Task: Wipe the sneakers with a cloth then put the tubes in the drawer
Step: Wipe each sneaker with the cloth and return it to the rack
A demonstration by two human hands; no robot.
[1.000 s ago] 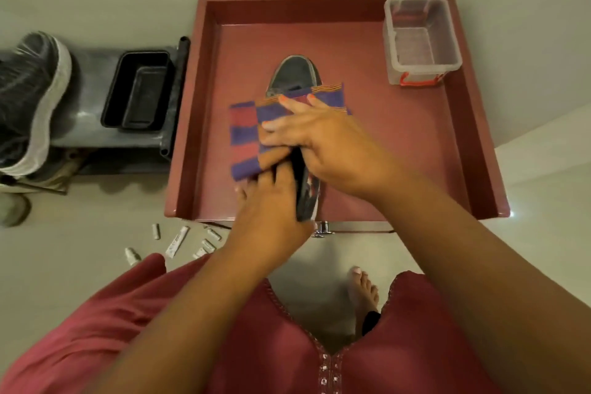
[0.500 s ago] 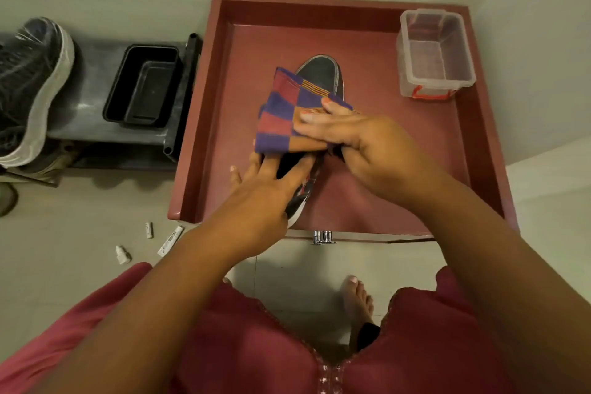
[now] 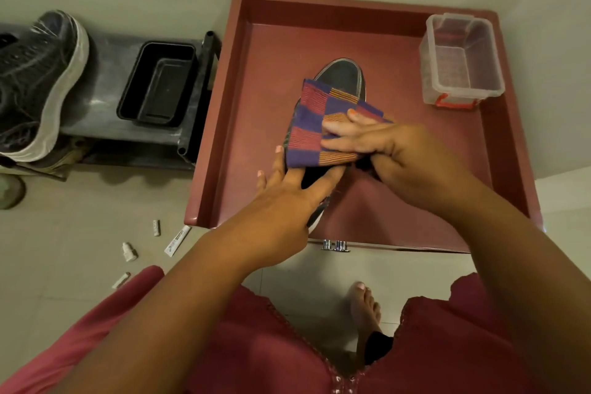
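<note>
A dark sneaker (image 3: 343, 73) lies in the open red drawer (image 3: 256, 125), toe pointing away from me. My left hand (image 3: 281, 201) grips its heel end. My right hand (image 3: 383, 150) presses a purple, red and orange checked cloth (image 3: 315, 125) onto the shoe's middle. Several small white tubes (image 3: 176, 240) lie on the floor to the left of the drawer's front corner. A second dark sneaker (image 3: 38, 80) with a white sole sits on the grey rack at far left.
A clear plastic box (image 3: 460, 61) with a red clip stands in the drawer's far right corner. A black tray (image 3: 160, 83) rests on the grey rack (image 3: 102, 112) beside the drawer. My bare foot (image 3: 364, 304) is on the tiled floor below the drawer handle (image 3: 334, 245).
The cloth has slid from the shoe's left side up over its middle toward the toe. My left hand has loosened from a full cover to a grip on the heel.
</note>
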